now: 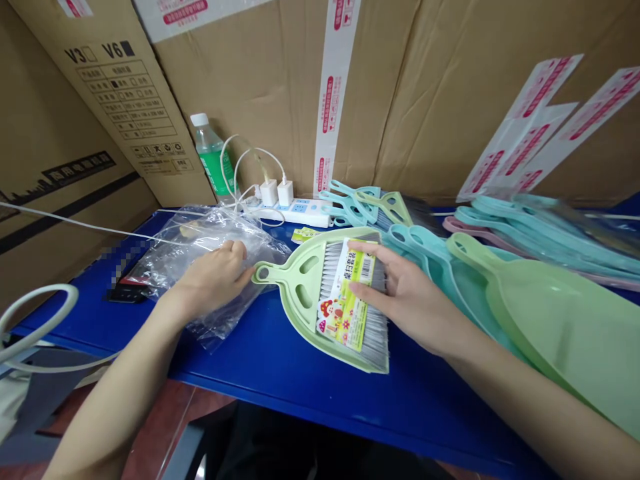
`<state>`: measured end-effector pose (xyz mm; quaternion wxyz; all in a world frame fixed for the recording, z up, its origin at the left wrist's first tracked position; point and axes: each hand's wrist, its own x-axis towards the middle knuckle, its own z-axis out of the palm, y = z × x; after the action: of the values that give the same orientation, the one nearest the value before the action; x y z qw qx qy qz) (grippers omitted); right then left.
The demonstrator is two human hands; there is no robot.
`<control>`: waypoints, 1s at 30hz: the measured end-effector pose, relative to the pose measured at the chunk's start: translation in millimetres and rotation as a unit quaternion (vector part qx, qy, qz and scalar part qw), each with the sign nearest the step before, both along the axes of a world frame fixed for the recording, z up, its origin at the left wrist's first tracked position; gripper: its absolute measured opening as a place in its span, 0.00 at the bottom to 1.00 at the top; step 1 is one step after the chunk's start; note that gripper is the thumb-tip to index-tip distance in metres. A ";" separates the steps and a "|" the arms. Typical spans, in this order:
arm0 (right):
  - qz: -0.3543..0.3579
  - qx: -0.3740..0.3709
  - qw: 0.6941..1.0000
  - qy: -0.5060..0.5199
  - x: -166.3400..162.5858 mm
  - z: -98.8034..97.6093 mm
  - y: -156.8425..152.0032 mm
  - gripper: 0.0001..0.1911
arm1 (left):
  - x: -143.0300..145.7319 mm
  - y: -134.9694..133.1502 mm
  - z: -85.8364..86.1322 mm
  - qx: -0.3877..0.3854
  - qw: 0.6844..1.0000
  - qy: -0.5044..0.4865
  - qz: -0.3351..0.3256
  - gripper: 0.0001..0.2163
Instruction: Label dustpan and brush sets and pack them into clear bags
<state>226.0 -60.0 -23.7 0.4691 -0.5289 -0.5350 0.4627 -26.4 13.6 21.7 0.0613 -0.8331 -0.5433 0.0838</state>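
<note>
My left hand (213, 277) rests on a heap of clear plastic bags (200, 250), its fingers curled at the hanging hole of a light green dustpan's handle (280, 272). The green dustpan (305, 313) lies flat on the blue table (280, 380) with a grey-bristled brush (375, 333) and a colourful label card (345, 293) in it. My right hand (410, 293) lies over the brush, thumb and fingers pinching the card's right edge against the bristles.
Stacks of teal, pink and green dustpans (530, 293) fill the table's right side. A white power strip (297, 212) with two chargers and a water bottle (213, 157) stand against the cardboard boxes (400, 87) behind. A white cable (40, 307) loops at left.
</note>
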 end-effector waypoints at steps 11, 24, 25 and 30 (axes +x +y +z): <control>0.015 -0.001 1.000 0.003 4.7 0.1 2.6 0.29 | 8.9 -1.7 -7.0 -0.012 0.999 0.028 0.028 0.12; 0.004 -0.022 0.996 0.086 -4.3 -10.8 5.1 0.31 | 5.1 2.3 -3.9 0.002 0.996 -0.089 -0.005 0.06; 0.001 -0.022 0.996 0.089 -5.1 -11.7 5.6 0.31 | 3.7 3.0 -4.3 0.005 0.994 -0.110 -0.018 0.06; 0.009 -0.009 0.996 0.091 -8.8 -13.8 5.8 0.28 | 0.0 5.1 -7.0 -0.024 0.968 -0.233 -0.084 0.06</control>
<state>217.2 -54.2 -37.5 0.5070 -0.4839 -0.4902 0.5181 -26.5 18.7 14.7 -0.0799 -0.8737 -0.4682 -0.1053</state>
